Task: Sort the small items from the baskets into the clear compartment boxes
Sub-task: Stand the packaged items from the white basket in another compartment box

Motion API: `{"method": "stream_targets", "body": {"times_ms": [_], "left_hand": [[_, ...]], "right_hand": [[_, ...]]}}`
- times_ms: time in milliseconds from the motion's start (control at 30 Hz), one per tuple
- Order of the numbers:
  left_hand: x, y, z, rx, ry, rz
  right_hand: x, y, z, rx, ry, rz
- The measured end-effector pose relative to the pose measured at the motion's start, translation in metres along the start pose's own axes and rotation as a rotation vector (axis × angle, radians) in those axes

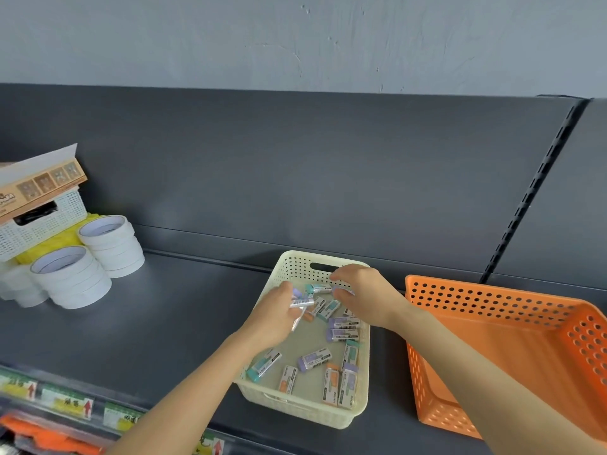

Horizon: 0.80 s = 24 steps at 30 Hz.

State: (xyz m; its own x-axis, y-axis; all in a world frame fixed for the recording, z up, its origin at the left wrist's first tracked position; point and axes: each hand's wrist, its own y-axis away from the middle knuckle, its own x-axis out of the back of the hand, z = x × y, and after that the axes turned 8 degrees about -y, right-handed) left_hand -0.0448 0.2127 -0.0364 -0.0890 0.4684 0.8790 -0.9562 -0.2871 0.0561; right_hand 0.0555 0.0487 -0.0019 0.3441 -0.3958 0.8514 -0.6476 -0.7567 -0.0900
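Observation:
A cream perforated basket [295, 407] sits on the dark shelf and holds several small wrapped erasers [314, 358] in purple, teal and orange. My left hand [274, 315] reaches into the basket from the left and holds a few erasers [302, 303] in its curled fingers. My right hand [364, 295] is over the far end of the basket, its fingers curled around a purple eraser [343, 292]. No clear compartment box is in view.
An orange perforated basket [492, 300] stands tilted just right of the cream one. Stacks of white tape rolls [74, 274], a white basket [42, 221] and a cardboard box [39, 185] sit at the left. Price labels [65, 400] line the shelf's front edge.

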Motion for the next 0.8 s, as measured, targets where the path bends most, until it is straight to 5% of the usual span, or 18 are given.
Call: {"method": "stream_targets", "body": {"times_ms": [333,800], "left_hand": [[0.019,0.005,0.003,0.203,0.807,0.2],[0.02,0.01,-0.016,0.226,0.893,0.225]], "right_hand": [[-0.036,-0.049,0.001,0.023,0.28,-0.393],[-0.049,-0.075,0.007,0.1,0.423,-0.482]]}}
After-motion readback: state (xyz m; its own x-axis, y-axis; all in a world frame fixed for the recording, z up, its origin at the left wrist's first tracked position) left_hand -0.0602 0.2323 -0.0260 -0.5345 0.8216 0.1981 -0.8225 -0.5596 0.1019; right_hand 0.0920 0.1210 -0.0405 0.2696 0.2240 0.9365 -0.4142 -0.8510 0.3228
